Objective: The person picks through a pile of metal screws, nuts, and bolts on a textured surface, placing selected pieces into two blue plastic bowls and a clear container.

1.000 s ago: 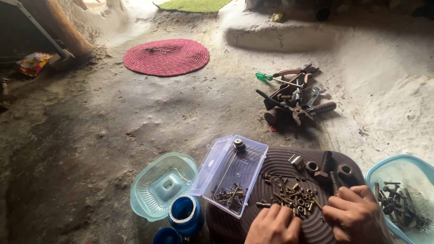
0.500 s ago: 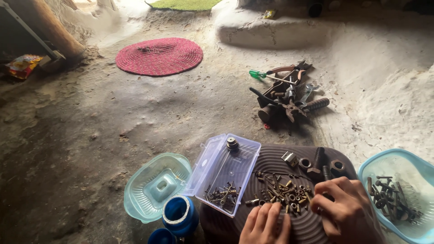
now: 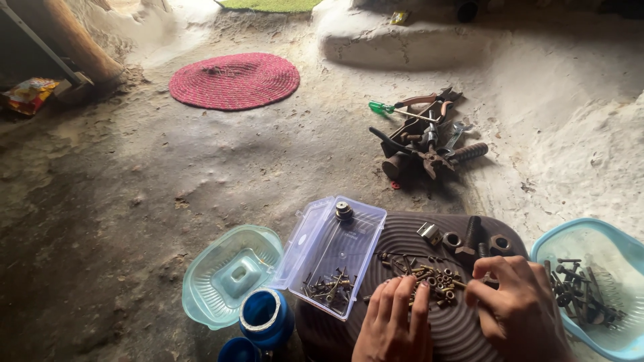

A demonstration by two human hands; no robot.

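Far left on the earthen floor [image 3: 121, 201]: a pale green plastic dish [image 3: 228, 275], then blue round containers [image 3: 266, 316] just beside it, well clear of the work. Next, a clear plastic box [image 3: 335, 251], lid open, with a few screws at its near end and one knurled metal piece [image 3: 344, 211] at the far end. On the dark ribbed tray [image 3: 402, 234], a heap of small screws and nuts [image 3: 429, 275]: light, hard, smooth, likely to roll or slip; best pinched singly between fingertips. Left hand [image 3: 394, 328] laid flat, fingers spread and touching the near edge of the heap, nothing visibly held. Right hand [image 3: 516, 308] curled at the heap's right edge, fingertips together; cannot tell whether a piece sits in the pinch. Behind it, larger nuts and bolts [image 3: 469, 238]. Farther back, a pile of hand tools [image 3: 422, 141], well apart. Far right, a blue bowl [image 3: 624, 248] of long bolts, close to the right wrist and easily bumped.
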